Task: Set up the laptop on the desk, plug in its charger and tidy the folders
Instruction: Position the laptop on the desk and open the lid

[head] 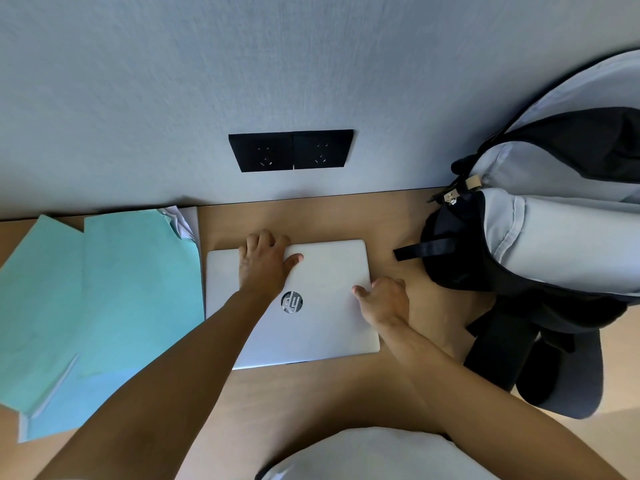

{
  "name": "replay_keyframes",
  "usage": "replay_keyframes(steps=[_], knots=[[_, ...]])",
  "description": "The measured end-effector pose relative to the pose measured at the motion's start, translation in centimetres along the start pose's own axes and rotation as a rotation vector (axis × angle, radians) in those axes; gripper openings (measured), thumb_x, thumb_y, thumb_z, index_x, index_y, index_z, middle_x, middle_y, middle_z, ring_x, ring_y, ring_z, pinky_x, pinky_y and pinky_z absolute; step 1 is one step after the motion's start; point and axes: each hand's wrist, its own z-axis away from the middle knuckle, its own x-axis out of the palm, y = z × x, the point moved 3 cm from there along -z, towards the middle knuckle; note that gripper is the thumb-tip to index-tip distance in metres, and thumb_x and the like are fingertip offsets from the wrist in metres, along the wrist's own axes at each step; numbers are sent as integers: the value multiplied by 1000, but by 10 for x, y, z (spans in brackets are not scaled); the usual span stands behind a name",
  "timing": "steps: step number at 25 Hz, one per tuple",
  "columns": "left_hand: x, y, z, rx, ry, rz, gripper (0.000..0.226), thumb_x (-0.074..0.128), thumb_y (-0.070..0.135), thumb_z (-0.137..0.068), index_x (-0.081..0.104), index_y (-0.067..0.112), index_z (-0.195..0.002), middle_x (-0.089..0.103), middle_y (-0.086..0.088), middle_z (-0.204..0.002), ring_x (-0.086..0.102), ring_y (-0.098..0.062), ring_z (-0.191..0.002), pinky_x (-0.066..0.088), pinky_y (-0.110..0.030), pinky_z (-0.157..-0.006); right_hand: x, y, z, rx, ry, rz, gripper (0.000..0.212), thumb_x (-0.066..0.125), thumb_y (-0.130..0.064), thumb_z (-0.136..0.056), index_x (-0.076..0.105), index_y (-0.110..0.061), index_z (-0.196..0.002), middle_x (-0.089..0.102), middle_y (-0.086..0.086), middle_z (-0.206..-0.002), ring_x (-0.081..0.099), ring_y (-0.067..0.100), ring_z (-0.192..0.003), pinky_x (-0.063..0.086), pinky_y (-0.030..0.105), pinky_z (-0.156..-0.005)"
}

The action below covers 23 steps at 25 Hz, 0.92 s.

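Head view | closed silver HP laptop (322,327) flat on desk (311,393) | left hand (265,263) grips its far edge | right hand (382,299) grips its right edge | teal folders (97,306) just left

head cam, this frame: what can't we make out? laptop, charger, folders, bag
- Charger: none visible in the head view; the backpack interior is dark, contents unreadable.
- Left hand: fingertips curl past the laptop far edge, so its grip there is hidden.
- Right hand: fingers wrap over the laptop's right edge, hidden underneath.
- Folders: cut off by the left frame edge; papers beneath mostly covered.
- Wall sockets: too dark for detail.
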Motion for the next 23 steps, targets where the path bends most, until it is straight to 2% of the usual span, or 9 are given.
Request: replay_keyframes(steps=[2, 4, 7, 9, 11, 13, 16, 20, 23], knots=[[-6, 7, 1, -23, -35, -36, 39, 54, 52, -94, 61, 22, -117, 57, -9, -116, 49, -32, -109, 39, -44, -99, -5, 1, 3, -62, -31, 69, 26, 61, -38, -92, 61, -12, -89, 57, 13, -117, 59, 26, -105, 53, 33, -84], [-18, 15, 18, -54, 19, 6, 32, 56, 40, -95, 62, 19, -119, 57, -10, -117, 51, -33, -109, 40, -45, -101, -6, 4, 13, -170, 7, 184, 33, 64, -35, -90, 59, -11, -112, 48, 13, -130, 52, 28, -115, 48, 36, -96], [-36, 25, 86, -163, 219, 419, 11, 59, 18, -94, 66, 12, -99, 64, -8, -95, 59, -27, -86, 49, -38, -78, 10, -4, 36, -578, 146, 340, 77, 70, -35, -85, 34, -14, -149, 32, 16, -152, 27, 34, -144, 29, 44, -120], [-33, 27, 149, -407, 187, 673, 10, 57, 15, -95, 63, 12, -88, 64, -2, -76, 57, -20, -66, 46, -32, -60, 34, -19, 58, -902, 69, 487, 82, 71, -40, -84, 31, -17, -152, 24, 16, -161, 14, 38, -152, 16, 53, -123], [-15, 25, 205, -623, 85, 747, 15, 57, 18, -95, 61, 15, -81, 59, 3, -61, 52, -15, -56, 39, -30, -54, 60, -30, 73, -1092, -42, 639, 91, 74, -43, -81, 28, -14, -154, 16, 17, -165, 5, 44, -153, 9, 60, -122], [8, 16, 245, -739, -42, 759, 23, 57, 20, -93, 59, 20, -71, 59, 3, -56, 54, -16, -55, 41, -31, -54, 79, -39, 79, -1170, -111, 788, 96, 73, -43, -83, 20, -7, -155, 8, 21, -166, 0, 49, -151, 6, 64, -120], [22, 7, 259, -769, -183, 833, 31, 55, 22, -91, 64, 15, -63, 67, 1, -56, 64, -22, -54, 52, -31, -57, 91, -50, 80, -1181, -134, 941, 93, 68, -41, -83, 21, -1, -151, 9, 27, -162, 8, 54, -148, 18, 65, -115], [22, 13, 245, -760, -283, 960, 34, 53, 24, -93, 67, 6, -68, 74, 2, -62, 65, -19, -44, 48, -23, -50, 94, -59, 86, -1145, -175, 1008, 86, 65, -33, -87, 18, 1, -151, 5, 27, -161, 8, 54, -147, 25, 63, -113], [33, 17, 236, -901, -259, 1100, 38, 55, 29, -94, 68, 8, -66, 75, 0, -63, 57, -22, -38, 39, -20, -43, 95, -63, 86, -1121, -213, 1029, 85, 63, -29, -89, 16, 1, -152, 2, 26, -163, 5, 53, -148, 26, 62, -114]])
